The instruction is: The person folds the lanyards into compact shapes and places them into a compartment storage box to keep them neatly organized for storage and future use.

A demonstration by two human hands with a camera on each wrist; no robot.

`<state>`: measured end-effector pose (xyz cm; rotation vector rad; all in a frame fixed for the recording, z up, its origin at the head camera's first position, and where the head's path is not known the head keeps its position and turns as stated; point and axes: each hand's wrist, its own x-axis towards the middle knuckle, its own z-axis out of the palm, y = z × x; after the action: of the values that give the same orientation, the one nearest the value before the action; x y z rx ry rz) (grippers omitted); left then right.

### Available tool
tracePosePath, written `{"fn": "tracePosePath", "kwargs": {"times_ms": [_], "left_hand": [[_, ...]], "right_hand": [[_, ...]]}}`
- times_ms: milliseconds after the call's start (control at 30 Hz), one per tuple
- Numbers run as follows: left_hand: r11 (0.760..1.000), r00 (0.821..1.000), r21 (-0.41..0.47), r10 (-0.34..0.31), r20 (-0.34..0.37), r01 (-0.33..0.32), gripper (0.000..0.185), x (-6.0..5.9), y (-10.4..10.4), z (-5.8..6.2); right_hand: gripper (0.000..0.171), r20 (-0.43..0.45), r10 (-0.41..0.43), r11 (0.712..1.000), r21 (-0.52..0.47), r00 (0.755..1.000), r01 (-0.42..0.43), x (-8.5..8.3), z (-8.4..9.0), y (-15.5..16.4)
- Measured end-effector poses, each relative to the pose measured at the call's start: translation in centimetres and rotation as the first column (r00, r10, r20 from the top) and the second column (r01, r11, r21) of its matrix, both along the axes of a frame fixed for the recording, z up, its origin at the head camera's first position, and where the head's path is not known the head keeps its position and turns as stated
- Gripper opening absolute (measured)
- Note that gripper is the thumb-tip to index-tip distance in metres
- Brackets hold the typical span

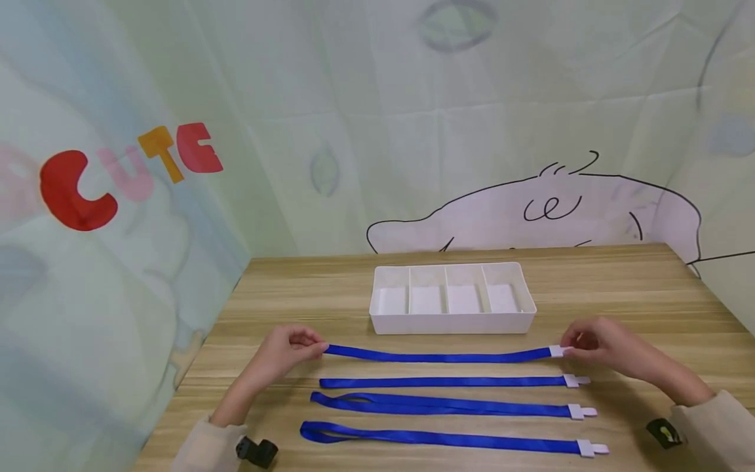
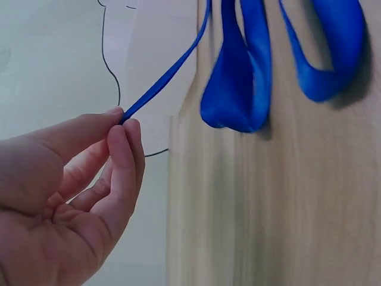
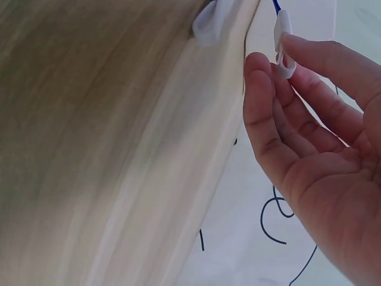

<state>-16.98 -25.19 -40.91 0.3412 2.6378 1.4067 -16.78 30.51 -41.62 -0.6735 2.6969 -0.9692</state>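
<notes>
Four blue straps lie in parallel rows across a wooden table [image 1: 619, 288] in the head view, each ending on the right in a small white tab. The farthest strap [image 1: 439, 356] is stretched taut between both hands and runs just in front of a white tray [image 1: 453, 322] with four compartments, which stands near the middle of the table. The left hand [image 1: 287, 349] pinches the strap's looped blue end between thumb and fingertips; the right hand [image 1: 601, 342] pinches its white tab [image 1: 557, 351] in the same way. The second strap [image 1: 442, 381], third strap [image 1: 439, 407] and nearest strap [image 1: 439, 437] rest flat on the wood, untouched, between the two forearms. A pale printed cloth [image 1: 177, 98] with red and orange letters and a line drawing hangs behind and beside the table. Left wrist view: the left hand [image 2: 71, 196] is curled, with thumb and forefinger closed on the narrow blue end of the held strap [image 2: 164, 80], which runs away up the frame; the looped ends of two other straps [image 2: 238, 95] lie on the wood beside it. Right wrist view: the right hand [image 3: 315, 137] holds the white tab [image 3: 282, 42] between thumb tip and fingertips, the palm turned to the camera; a second white tab [image 3: 208, 27] rests on the table edge close by, apart from the fingers.
</notes>
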Motion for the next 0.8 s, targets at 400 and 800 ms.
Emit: {"fn": "tracePosePath", "kwargs": {"times_ms": [400,800], "left_hand": [[0.998,0.999,0.064,0.017,0.044,-0.02,0.02,0.4,1.3,2.2],[0.996,0.998,0.088,0.006,0.061,-0.012,0.022,0.9,2.1,3.9]], "right_hand": [[0.01,-0.002,-0.001,0.999,-0.04,1.0,0.001,0.4,1.2,-0.5],[0.007,-0.062,0.037,0.998,-0.057,0.997,-0.041,0.8,2.2,-1.1]]}}
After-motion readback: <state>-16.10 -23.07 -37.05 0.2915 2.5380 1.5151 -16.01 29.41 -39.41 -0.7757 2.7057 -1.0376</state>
